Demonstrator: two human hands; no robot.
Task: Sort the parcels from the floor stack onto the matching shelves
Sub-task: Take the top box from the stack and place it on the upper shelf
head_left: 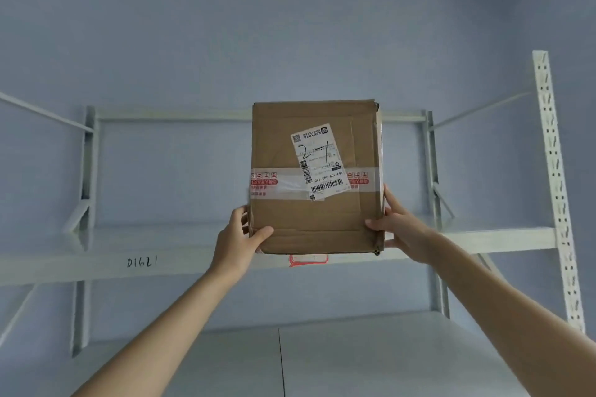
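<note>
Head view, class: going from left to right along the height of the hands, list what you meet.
Handwritten marking on the shelf beam → left hand → cardboard parcel → right hand → perforated white upright.

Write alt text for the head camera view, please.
Two bare hands, left hand and right hand, hold a taped cardboard parcel by its lower corners, raised before a white metal shelf. Its shipping label has "2-1" handwritten on it.
</note>
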